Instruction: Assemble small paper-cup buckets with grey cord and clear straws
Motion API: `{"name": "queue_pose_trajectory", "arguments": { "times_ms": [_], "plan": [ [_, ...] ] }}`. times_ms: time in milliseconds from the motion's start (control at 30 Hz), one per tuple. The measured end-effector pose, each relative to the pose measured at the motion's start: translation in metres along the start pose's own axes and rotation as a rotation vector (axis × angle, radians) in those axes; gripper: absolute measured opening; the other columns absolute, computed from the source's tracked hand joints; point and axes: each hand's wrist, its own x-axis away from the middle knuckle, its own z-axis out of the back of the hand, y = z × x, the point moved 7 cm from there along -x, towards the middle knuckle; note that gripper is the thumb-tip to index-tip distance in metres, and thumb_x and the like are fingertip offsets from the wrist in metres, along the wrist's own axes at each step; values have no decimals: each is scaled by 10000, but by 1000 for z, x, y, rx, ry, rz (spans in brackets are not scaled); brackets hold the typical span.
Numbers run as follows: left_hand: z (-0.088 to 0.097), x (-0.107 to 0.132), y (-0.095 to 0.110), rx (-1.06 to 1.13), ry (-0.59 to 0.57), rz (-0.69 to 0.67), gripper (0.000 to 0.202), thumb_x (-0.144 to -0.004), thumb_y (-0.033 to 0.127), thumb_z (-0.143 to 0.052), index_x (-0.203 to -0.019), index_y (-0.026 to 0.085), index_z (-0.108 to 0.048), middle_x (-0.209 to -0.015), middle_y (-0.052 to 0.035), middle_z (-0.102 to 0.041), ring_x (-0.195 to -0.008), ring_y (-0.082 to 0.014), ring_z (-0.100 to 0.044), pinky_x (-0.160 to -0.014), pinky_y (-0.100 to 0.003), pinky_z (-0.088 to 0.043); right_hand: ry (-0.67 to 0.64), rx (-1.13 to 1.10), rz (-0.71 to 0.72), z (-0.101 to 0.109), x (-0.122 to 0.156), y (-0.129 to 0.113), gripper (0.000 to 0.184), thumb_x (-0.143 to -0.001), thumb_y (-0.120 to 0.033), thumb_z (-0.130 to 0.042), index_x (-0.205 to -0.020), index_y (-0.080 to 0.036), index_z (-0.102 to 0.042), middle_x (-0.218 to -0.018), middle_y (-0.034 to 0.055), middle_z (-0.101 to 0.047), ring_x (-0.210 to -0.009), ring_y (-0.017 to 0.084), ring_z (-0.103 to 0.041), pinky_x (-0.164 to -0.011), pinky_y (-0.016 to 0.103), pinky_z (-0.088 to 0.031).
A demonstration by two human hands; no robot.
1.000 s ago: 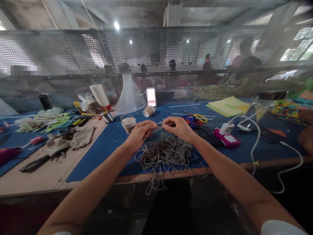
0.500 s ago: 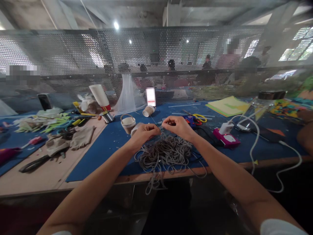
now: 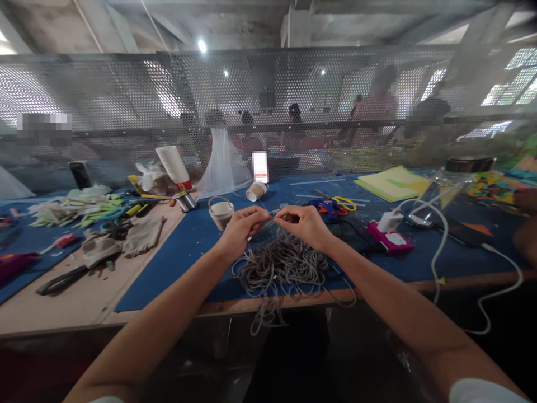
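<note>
Both my hands are raised just above a tangled heap of grey cord (image 3: 283, 266) lying on the blue mat (image 3: 184, 252) near the table's front edge. My left hand (image 3: 241, 229) is closed in a pinch on a bundle of thin grey strands (image 3: 268, 223). My right hand (image 3: 304, 224) pinches the same strands from the other side, fingertips almost touching the left ones. Some cord hangs over the table edge. A small beige basket (image 3: 220, 212) stands just behind my left hand.
Scissors with yellow handles (image 3: 342, 202), a pink box (image 3: 390, 239) with a white charger and cable (image 3: 440, 246), yellow paper sheets (image 3: 392, 182), a tipped paper cup (image 3: 255, 191), a stack of white cups (image 3: 174, 168), beige cloth pieces (image 3: 126, 238). Perforated metal screen (image 3: 268, 106) behind; people beyond it.
My hands have shifted slightly along the strands and come closer together; the pinch on the thin strands stays. The view has shifted a little.
</note>
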Motion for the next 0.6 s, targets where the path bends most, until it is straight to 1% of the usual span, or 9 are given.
{"name": "queue_pose_trajectory", "arguments": {
  "times_ms": [67, 133, 200, 267, 333, 433, 533, 600],
  "plan": [
    [-3, 0, -2, 18, -50, 28, 142, -730, 278, -721, -711, 146, -672, -488, 71, -326, -437, -46, -217, -440, -214, -116, -6, -21, -10, 1, -1, 3, 219, -870, -383, -627, -882, -187, -724, -751, 11, -638, -652, 122, -503, -629, 268, -385],
    [-7, 1, -5, 2, -109, 57, 145, -739, 283, -718, -715, 145, -680, -486, 64, -350, -429, -42, -219, -438, -219, -107, -13, -45, -19, 2, -3, 5, 230, -867, -396, -628, -863, -183, -715, -725, 7, -622, -640, 120, -491, -609, 266, -373],
    [-9, 1, -7, -34, -156, 76, 154, -743, 292, -716, -714, 143, -685, -516, 41, -423, -426, -37, -230, -438, -226, -96, -17, -50, -29, 4, -5, 7, 235, -862, -404, -631, -849, -183, -710, -688, -2, -601, -618, 114, -470, -589, 262, -359],
    [-10, 2, -8, -81, -178, 77, 155, -741, 292, -713, -711, 142, -688, -582, 8, -513, -431, -34, -251, -439, -232, -89, -18, -42, -39, 6, -6, 9, 231, -852, -404, -640, -844, -185, -712, -667, -9, -590, -605, 109, -459, -579, 258, -353],
    [-10, 1, -8, -148, -174, 61, 148, -741, 284, -705, -700, 143, -686, -632, -14, -572, -438, -36, -272, -441, -234, -100, -14, -28, -42, 8, -6, 10, 229, -842, -403, -649, -842, -185, -718, -662, -9, -591, -603, 107, -463, -579, 257, -354],
    [-9, 0, -6, -289, -145, 0, 140, -750, 268, -680, -677, 149, -688, -614, -15, -589, -451, -54, -303, -447, -235, -144, -15, -14, -30, 9, -5, 8, 225, -836, -399, -654, -844, -182, -717, -682, 1, -611, -621, 115, -494, -594, 259, -377],
    [-6, 0, -2, -403, -79, -72, 117, -742, 246, -661, -682, 155, -703, -589, -1, -585, -486, -80, -364, -466, -230, -211, -9, 3, 1, 8, -3, 3, 207, -851, -380, -639, -858, -186, -710, -726, 11, -636, -651, 125, -522, -629, 263, -405],
    [-3, 0, 0, -417, -17, -101, 112, -742, 247, -653, -706, 157, -708, -632, -2, -609, -535, -94, -419, -493, -222, -257, -8, 39, 18, 6, -1, -1, 192, -863, -366, -629, -865, -192, -710, -728, 6, -638, -652, 124, -525, -638, 261, -407]
  ]
}}
